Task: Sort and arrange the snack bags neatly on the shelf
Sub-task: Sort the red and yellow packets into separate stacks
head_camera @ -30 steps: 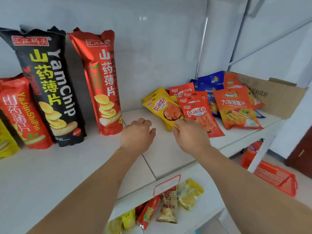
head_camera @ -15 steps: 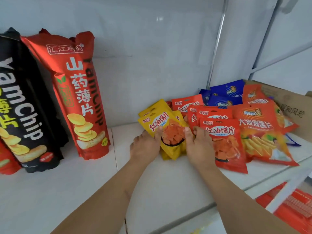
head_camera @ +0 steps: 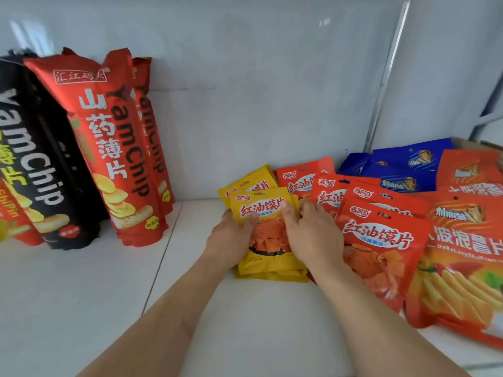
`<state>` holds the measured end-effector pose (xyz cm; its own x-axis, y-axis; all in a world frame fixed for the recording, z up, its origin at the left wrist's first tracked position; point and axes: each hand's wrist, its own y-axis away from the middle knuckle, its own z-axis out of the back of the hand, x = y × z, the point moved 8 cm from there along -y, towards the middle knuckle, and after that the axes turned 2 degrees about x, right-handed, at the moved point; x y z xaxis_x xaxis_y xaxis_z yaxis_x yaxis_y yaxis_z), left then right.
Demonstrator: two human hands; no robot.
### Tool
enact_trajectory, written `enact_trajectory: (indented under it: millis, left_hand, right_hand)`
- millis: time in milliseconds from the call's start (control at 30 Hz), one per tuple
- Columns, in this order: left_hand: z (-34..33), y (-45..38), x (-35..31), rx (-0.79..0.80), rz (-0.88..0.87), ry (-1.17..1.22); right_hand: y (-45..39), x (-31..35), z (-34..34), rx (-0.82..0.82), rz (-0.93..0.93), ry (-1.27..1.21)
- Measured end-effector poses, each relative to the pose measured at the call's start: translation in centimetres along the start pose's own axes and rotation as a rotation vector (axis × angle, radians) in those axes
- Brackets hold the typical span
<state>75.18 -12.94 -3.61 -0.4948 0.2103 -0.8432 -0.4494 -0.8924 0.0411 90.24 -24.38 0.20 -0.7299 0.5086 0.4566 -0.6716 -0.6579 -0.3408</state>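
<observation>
A stack of small yellow snack bags (head_camera: 265, 263) lies on the white shelf (head_camera: 95, 295), leaning toward the back wall. My left hand (head_camera: 231, 240) grips the stack's left edge, thumb on the front bag. My right hand (head_camera: 313, 238) grips its right edge, thumb over the front. Just to the right lie several small red snack bags (head_camera: 381, 240) overlapping each other. Tall red yam chip bags (head_camera: 109, 148) and a black yam chip bag (head_camera: 40, 172) stand upright at the left.
Blue snack bags (head_camera: 402, 170) lie at the back right, against a cardboard box (head_camera: 468, 141). Large orange fries bags (head_camera: 462, 268) cover the right of the shelf. A metal upright (head_camera: 386, 74) runs along the back wall. Bare shelf lies between the yam chips and the yellow stack.
The view moved closer to the shelf. Both hands went from reaching toward the yellow bags to gripping the stack on its two sides.
</observation>
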Motion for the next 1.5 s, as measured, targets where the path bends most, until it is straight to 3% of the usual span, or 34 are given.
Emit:
enact_trajectory:
  millis: [200, 333, 500, 700, 833, 1000, 1167, 1400, 1500]
  left_hand:
    - [0.8, 0.8, 0.1, -0.008, -0.009, 0.085]
    - [1.8, 0.8, 0.5, -0.051, 0.100, -0.052]
    - [1.1, 0.8, 0.5, 0.002, 0.070, -0.220]
    - [1.1, 0.9, 1.0, 0.089, 0.089, 0.155]
    - [2.4, 0.9, 1.0, 0.007, 0.074, 0.259]
    - [4.0, 0.7, 1.8, -0.092, 0.109, 0.362]
    - [3.9, 0.5, 2.4, -0.042, 0.146, 0.608]
    - [4.0, 0.3, 3.0, -0.023, 0.202, 0.793]
    - [4.0, 0.1, 3.3, -0.043, 0.219, 0.828]
  right_hand:
    - [-1.2, 0.0, -1.1, 0.107, -0.053, -0.164]
    - [-1.0, -0.9, -0.7, 0.127, -0.066, -0.106]
    - [-0.6, -1.0, -0.6, 0.190, -0.037, -0.049]
    - [-0.3, -0.5, -0.5, 0.199, 0.031, -0.230]
    - [-0.3, 0.0, -0.5, 0.205, 0.025, -0.429]
    - [-1.0, 1.2, -1.4, 0.273, -0.061, -0.674]
    - [-2.0, 2.3, -2.4, 0.422, -0.227, -0.937]
    - [-2.6, 3.0, -4.1, 0.387, -0.130, -0.949]
    - [-3.0, 3.3, -2.7, 0.252, 0.002, -0.816]
